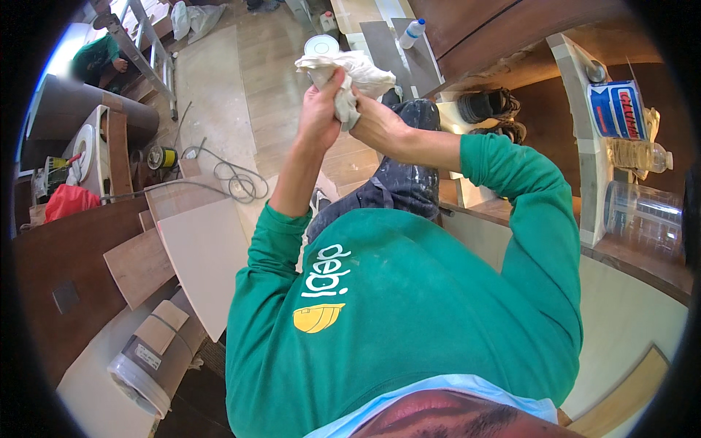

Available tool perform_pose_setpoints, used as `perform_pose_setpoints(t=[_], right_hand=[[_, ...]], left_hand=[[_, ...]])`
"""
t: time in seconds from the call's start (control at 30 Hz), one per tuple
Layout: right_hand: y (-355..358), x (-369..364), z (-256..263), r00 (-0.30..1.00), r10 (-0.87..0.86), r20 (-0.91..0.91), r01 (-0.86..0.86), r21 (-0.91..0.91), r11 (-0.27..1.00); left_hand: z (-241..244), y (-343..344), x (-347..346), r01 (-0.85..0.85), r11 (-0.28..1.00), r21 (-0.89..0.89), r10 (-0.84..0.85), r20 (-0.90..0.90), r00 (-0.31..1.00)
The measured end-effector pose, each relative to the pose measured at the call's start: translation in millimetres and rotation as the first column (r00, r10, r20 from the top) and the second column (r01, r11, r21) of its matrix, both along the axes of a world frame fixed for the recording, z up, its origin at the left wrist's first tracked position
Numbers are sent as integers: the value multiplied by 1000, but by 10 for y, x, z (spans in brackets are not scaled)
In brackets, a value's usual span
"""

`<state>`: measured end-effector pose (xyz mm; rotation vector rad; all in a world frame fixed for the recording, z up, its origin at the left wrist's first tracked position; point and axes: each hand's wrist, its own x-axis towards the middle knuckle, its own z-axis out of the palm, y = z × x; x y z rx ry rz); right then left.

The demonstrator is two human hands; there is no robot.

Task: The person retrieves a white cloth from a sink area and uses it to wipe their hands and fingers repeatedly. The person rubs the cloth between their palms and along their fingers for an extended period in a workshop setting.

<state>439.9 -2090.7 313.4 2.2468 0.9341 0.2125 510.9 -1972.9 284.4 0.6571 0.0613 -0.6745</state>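
A crumpled white cloth point(364, 74) is bunched between my two hands, out in front of my body. My left hand point(322, 112) grips it, with the thumb pressed along the upper side. Close beside it, my right hand point(378, 117) clasps the cloth too, and its fingers are partly hidden by the folds. Just beyond the cloth shows a round white lid-like disc point(321, 45); what lies under it is covered. My dark, paint-spotted trousers point(408, 180) are below my right forearm.
Boards point(202, 257) lean at the left, near a loose cable point(238, 175) on the floor. A stepladder point(150, 60) stands before a co-worker in green point(96, 57). Right are shoes point(487, 107), a shelf edge point(591, 208) and a clear container point(643, 213). A water bottle point(412, 34) rests on panels ahead.
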Motion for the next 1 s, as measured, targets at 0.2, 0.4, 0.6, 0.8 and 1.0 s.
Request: perform_pose_setpoints(t=[0.2, 0.4, 0.6, 0.8, 1.0], right_hand=[[332, 79, 321, 882, -310, -355, 147, -416, 897], [237, 17, -286, 906, -314, -282, 209, -347, 914], [314, 259, -679, 802, -510, -311, 100, -772, 628], [147, 272, -757, 826, -477, -300, 98, -757, 646], [139, 379, -1783, 741, -629, -233, 137, -865, 482]], left_hand=[[-169, 110, 111, 46, 957, -286, -95, -163, 982], [52, -105, -93, -123, 885, 450, -140, 507, 850], [-824, -352, 269, -59, 834, 548, -111, 271, 956], [-1120, -566, 57, -309, 602, 736, -397, 612, 684], [-1395, -609, 298, 58, 852, 520, -11, -94, 996]])
